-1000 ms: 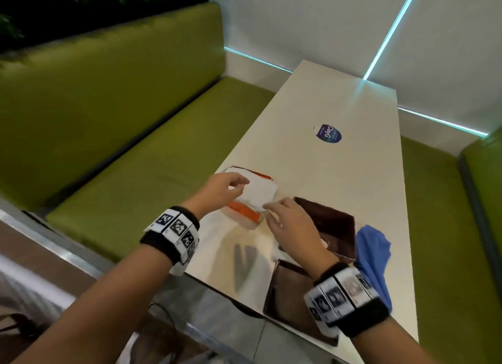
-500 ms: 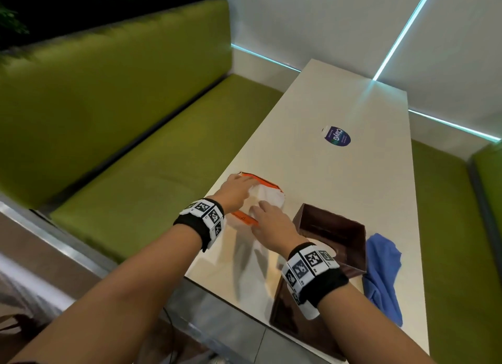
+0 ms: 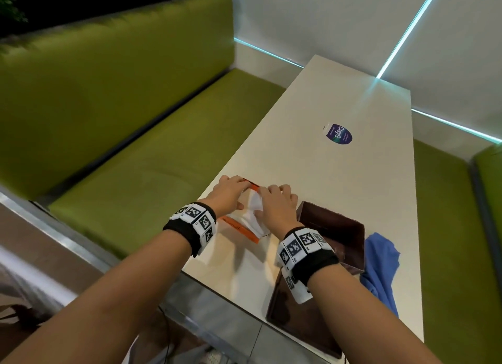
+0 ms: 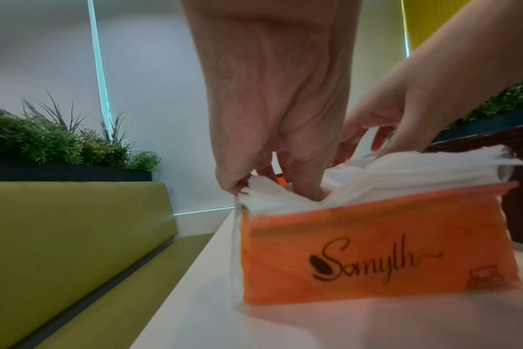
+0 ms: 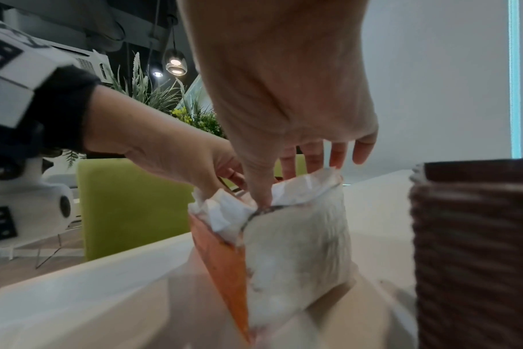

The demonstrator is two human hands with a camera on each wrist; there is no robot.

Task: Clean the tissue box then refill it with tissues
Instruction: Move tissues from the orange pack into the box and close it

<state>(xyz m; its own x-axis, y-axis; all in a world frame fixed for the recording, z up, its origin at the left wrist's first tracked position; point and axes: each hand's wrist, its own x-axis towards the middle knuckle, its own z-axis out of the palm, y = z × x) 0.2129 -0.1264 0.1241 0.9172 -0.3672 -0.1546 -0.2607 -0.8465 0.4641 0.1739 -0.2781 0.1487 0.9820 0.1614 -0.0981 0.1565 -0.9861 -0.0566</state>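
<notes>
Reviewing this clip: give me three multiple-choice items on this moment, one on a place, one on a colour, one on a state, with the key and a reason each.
1. Where does the blue cloth lie?
A. on the bench
B. on the table beside the brown tissue box
C. inside the box

2. What colour is the tissue pack's wrapper?
A. orange
B. green
C. black

3. What state is the tissue pack in?
A. sealed
B. open at the top, tissues showing
C. already in the box

Key: 1 B, the cloth touches the box's right side on the table. 2 A, the left wrist view shows orange. 3 B, the left hand and right hand pinch white tissues above the wrapper.
</notes>
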